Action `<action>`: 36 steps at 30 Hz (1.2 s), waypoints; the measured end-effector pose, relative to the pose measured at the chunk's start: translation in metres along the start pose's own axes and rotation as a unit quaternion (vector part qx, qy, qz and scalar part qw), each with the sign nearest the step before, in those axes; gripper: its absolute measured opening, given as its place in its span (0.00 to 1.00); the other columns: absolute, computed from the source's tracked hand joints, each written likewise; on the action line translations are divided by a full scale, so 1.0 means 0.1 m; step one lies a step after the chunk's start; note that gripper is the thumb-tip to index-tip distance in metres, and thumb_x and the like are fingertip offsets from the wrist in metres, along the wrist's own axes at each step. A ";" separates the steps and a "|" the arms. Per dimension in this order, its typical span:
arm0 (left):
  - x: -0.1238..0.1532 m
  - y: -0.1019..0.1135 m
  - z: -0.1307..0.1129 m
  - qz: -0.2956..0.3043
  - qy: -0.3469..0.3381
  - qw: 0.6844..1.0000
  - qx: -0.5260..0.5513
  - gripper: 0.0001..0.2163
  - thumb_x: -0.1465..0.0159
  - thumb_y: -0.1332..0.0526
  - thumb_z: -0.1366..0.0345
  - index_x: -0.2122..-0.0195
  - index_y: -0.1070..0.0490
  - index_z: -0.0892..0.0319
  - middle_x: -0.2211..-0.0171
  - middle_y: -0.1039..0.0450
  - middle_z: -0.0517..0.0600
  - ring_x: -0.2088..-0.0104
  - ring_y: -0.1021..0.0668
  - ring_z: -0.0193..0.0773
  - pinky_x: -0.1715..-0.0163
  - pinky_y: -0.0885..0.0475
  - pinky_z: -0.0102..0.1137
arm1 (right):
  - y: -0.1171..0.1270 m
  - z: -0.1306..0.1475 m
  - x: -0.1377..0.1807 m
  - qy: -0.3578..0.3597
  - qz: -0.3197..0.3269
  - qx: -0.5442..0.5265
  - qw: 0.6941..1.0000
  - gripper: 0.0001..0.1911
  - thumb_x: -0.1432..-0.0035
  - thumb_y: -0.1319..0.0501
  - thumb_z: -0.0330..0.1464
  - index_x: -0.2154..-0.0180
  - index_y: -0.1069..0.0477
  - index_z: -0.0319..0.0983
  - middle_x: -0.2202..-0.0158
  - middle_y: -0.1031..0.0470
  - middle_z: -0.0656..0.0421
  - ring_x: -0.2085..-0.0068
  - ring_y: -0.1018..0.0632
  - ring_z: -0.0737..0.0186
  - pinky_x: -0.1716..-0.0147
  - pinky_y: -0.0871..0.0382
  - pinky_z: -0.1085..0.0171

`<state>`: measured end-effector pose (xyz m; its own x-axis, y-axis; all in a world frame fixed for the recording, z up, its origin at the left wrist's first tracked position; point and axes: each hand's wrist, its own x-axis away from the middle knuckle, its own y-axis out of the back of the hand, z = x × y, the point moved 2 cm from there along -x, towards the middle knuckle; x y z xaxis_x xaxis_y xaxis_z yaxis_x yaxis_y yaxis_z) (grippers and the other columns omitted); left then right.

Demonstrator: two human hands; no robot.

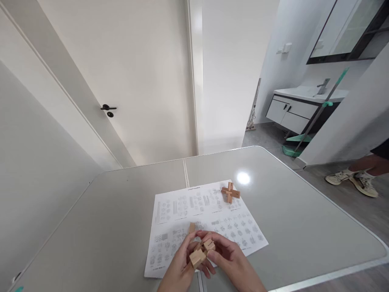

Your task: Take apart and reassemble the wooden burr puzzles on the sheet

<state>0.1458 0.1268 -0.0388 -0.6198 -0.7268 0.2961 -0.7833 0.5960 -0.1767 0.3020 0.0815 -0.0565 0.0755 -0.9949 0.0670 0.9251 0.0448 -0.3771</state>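
White door (142,73), well beyond sheet's far edge. Grey counter (291,219), under sheet, reaching past it to left, right and far side. Printed sheet (209,213), flat, rows of small diagrams. Left hand (182,257) and right hand (227,253), over sheet's near part, fingers of both bent round wooden blocks (198,258), holding them between. Wooden cross (230,192), at sheet's far right corner, apart from hands. Wooden stick (192,227), near sheet's middle, just beyond left fingers; cannot tell whether lying or held.

Printed sheet (209,215) — text unreadable (too small)
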 end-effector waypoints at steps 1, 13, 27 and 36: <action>0.00 0.01 0.02 0.002 -0.002 1.000 0.006 0.33 0.39 0.34 0.41 0.37 0.34 0.49 0.52 0.23 0.56 0.66 0.20 0.44 0.60 0.24 0.42 | 0.00 0.01 0.00 0.009 -0.010 0.007 1.000 0.19 0.40 0.33 0.49 0.56 0.20 0.42 0.46 0.23 0.52 0.57 0.20 0.53 0.55 0.25 0.58; -0.01 0.11 0.00 -0.049 0.019 0.995 -0.085 0.30 0.36 0.41 0.37 0.49 0.27 0.61 0.73 0.29 0.48 0.75 0.28 0.35 0.80 0.34 0.27 | 0.19 -0.04 -0.01 0.088 -0.076 0.178 0.977 0.16 0.37 0.35 0.46 0.53 0.20 0.45 0.45 0.24 0.51 0.50 0.19 0.51 0.51 0.24 0.62; -0.05 0.08 0.17 -0.070 -0.017 0.997 0.017 0.24 0.32 0.39 0.46 0.43 0.29 0.59 0.52 0.23 0.58 0.67 0.24 0.37 0.67 0.29 0.32 | 0.03 -0.26 -0.05 0.013 -0.124 0.090 0.988 0.23 0.34 0.41 0.52 0.60 0.26 0.39 0.76 0.28 0.61 0.76 0.28 0.64 0.76 0.31 0.67; -0.03 0.05 0.05 -0.139 -0.028 0.987 -0.073 0.26 0.33 0.40 0.44 0.43 0.26 0.56 0.53 0.20 0.57 0.65 0.23 0.41 0.60 0.27 0.34 | -0.02 -0.22 0.05 0.097 -0.245 0.145 0.954 0.23 0.36 0.37 0.50 0.51 0.23 0.39 0.66 0.18 0.55 0.69 0.19 0.58 0.68 0.22 0.65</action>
<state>0.1429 0.1300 -0.0456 -0.3866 -0.8844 0.2615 -0.9109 0.4105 0.0418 0.2919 0.0744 -0.0756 -0.4364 -0.8996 -0.0138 0.8978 -0.4345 -0.0715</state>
